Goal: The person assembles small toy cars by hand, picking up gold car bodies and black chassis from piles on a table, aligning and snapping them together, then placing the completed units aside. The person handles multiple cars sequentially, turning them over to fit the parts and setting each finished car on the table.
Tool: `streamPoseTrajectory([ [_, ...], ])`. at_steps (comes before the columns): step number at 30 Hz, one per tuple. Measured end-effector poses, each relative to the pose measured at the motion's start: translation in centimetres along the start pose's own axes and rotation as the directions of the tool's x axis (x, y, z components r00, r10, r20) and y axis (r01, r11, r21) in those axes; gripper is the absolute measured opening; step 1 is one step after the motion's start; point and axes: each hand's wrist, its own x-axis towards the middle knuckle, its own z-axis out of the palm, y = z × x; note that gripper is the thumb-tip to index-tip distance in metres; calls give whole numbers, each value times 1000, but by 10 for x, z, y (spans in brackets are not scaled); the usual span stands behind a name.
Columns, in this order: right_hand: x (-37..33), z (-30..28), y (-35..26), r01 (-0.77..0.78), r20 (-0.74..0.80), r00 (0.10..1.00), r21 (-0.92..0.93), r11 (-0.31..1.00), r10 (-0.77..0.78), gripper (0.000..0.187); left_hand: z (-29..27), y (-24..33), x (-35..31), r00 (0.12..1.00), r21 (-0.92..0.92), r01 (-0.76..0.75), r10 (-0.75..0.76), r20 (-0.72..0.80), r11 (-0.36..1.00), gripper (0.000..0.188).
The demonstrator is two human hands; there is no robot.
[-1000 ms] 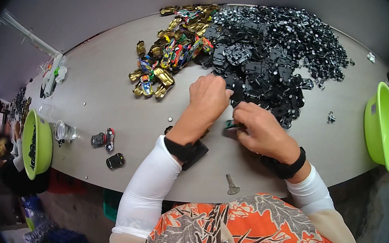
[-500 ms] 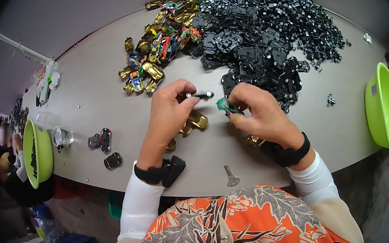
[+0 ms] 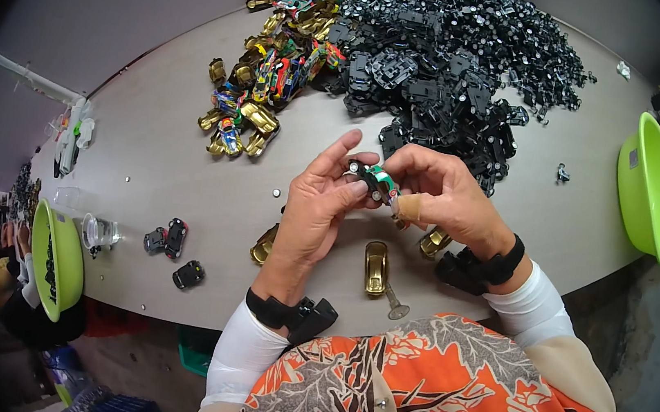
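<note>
In front of me, my left hand [image 3: 315, 208] pinches a black toy car chassis [image 3: 363, 180] with small wheels between thumb and fingers. My right hand [image 3: 448, 197], a tan plaster round its thumb, grips a green toy car body [image 3: 384, 181]. The two parts touch; whether they are fitted together I cannot tell. Below the hands a gold car body [image 3: 375, 268] lies beside a key [image 3: 396, 306]. Another gold shell [image 3: 434, 241] rests by my right wrist, and a third gold one [image 3: 263, 246] shows partly behind my left forearm.
Heaps of black chassis [image 3: 430, 95], wheel axles [image 3: 484, 27] and gold and coloured car bodies [image 3: 280, 76] fill the table's far side. Green basins stand at right [image 3: 646, 191] and left [image 3: 63, 264]. Several dark toy cars [image 3: 188, 274] and a clear cup [image 3: 100, 233] lie leftward. Another person [image 3: 16, 283] sits far left.
My hands have come together, bringing the chassis against the green body. My left hand has shifted right and turned palm up. The gold body near the key now shows in a different place.
</note>
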Motion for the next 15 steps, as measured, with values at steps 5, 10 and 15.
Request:
streamPoseTrajectory([
  [5, 1, -2, 16, 145, 26, 989, -91, 985, -144, 28, -5, -4, 2, 990, -168, 142, -137, 45, 975, 52],
  [10, 2, -2, 19, 105, 42, 993, 36, 994, -106, 28, -5, -3, -2, 986, -213, 146, -125, 111, 966, 49],
  [15, -1, -2, 2, 87, -78, 993, 16, 996, -85, 30, -10, 4, 0, 984, -198, 164, -146, 99, 966, 50],
])
